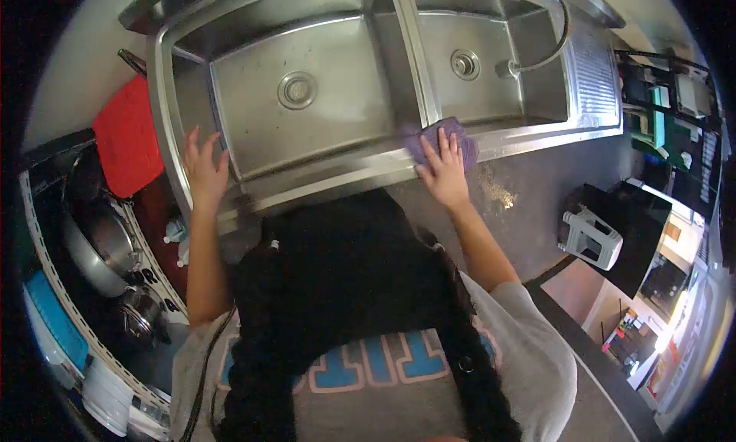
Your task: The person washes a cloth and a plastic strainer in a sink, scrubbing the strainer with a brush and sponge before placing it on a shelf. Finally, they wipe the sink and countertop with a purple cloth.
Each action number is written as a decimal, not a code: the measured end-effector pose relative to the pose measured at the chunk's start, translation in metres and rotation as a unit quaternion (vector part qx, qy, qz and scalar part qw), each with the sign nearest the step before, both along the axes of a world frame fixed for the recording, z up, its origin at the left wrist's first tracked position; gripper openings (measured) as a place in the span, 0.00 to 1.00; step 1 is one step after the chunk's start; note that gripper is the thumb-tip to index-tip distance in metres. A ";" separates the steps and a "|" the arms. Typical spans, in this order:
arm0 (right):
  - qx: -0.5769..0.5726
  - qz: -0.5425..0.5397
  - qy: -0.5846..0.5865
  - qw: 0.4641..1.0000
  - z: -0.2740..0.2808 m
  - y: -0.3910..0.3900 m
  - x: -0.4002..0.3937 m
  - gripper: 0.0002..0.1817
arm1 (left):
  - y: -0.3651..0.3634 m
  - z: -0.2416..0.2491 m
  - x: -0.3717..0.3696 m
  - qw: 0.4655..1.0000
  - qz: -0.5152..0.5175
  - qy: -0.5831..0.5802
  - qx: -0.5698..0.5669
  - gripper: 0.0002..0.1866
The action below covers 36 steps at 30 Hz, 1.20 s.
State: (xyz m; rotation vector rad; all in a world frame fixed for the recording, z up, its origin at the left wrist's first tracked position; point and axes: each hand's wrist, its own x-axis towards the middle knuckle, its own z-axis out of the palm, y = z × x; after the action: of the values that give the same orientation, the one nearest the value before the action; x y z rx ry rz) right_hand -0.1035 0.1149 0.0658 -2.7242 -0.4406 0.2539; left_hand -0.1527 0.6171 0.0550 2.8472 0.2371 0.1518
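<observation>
A purple cloth (pixel 469 152) lies bunched on the front rim of the steel double sink (pixel 337 175), close to the divider between the two basins. My right hand (pixel 446 168) presses flat on it, fingers spread over the top. Over the left end of the sink is my left hand (pixel 205 172), its fingers apart and nothing in them, near the left rim. The large left basin (pixel 322 131) shows its round drain and scattered dark specks. In the smaller right basin (pixel 491 97), a flexible faucet hose (pixel 563 39) hangs down with its head near the drain.
A red board or cloth (pixel 130 139) hangs left of the sink. Below it, a rack holds metal pots (pixel 96 235) and a blue-lidded container (pixel 55 319). A ribbed drainboard (pixel 596 89) adjoins the right basin. On the right stands a light grey step stool (pixel 594 239).
</observation>
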 end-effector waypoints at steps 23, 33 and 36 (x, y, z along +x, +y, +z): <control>0.194 0.008 -0.205 0.959 -0.083 0.124 0.410 0.23 | -0.016 0.024 -0.016 0.971 0.224 0.037 0.074 0.22; -0.193 -0.064 -0.132 0.970 -0.056 0.155 0.456 0.43 | -0.004 0.052 -0.110 0.955 0.294 0.011 0.039 0.17; -0.168 -0.129 -0.133 0.968 -0.055 0.198 0.454 0.45 | 0.006 0.039 -0.117 0.952 0.305 0.016 0.034 0.16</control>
State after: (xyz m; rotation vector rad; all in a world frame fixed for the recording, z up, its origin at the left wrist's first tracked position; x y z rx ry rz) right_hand 0.3508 0.3124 0.0112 -3.1232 -0.1117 -0.1227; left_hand -0.2696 0.6234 0.0936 2.7434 1.1319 0.2385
